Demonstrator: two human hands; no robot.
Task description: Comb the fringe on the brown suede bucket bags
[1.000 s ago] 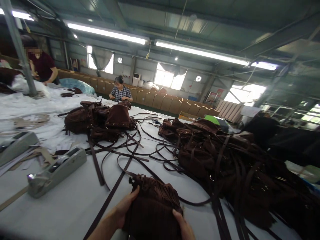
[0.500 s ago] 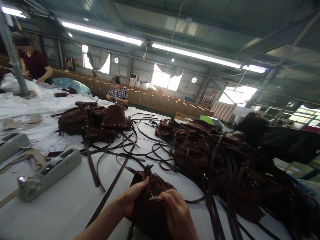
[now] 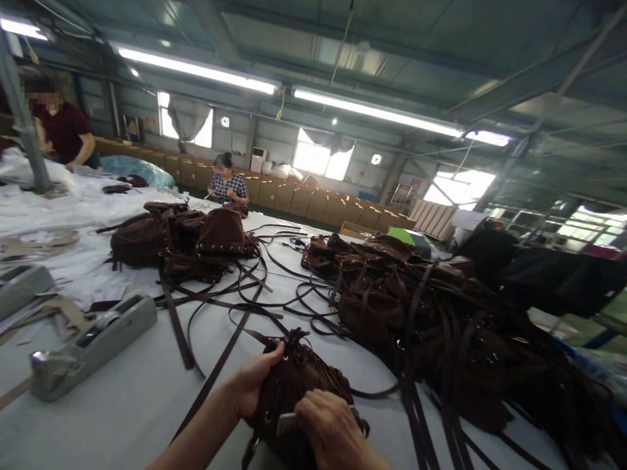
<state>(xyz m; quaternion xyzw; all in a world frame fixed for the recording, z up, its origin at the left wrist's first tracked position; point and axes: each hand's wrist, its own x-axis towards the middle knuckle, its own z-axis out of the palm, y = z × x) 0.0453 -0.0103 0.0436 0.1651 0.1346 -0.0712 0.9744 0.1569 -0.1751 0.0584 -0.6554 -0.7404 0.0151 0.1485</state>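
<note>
A dark brown fringed bag [image 3: 318, 369] with metal eyelets lies on the white table at the bottom centre. My left hand [image 3: 255, 382] grips its left side, thumb on top near the gathered cord. Over the front of the bag is my right hand [image 3: 328, 418], closed round a small pale metallic tool [image 3: 287, 423] whose flat end points left. What exactly the tool is cannot be made out. Long brown straps [image 3: 215, 385] run across the table beside my left forearm.
Brown bags are heaped at the right [image 3: 421, 313] and the back left [image 3: 181, 238]. A grey tape dispenser [image 3: 93, 346] stands at left, near paper scraps. Two people are beyond the table, one in a checked shirt [image 3: 228, 188], one in dark red [image 3: 66, 134].
The bag has turned, showing more fringe and an eyelet. My right hand has moved slightly down and left with the tool. My left hand has shifted a little left.
</note>
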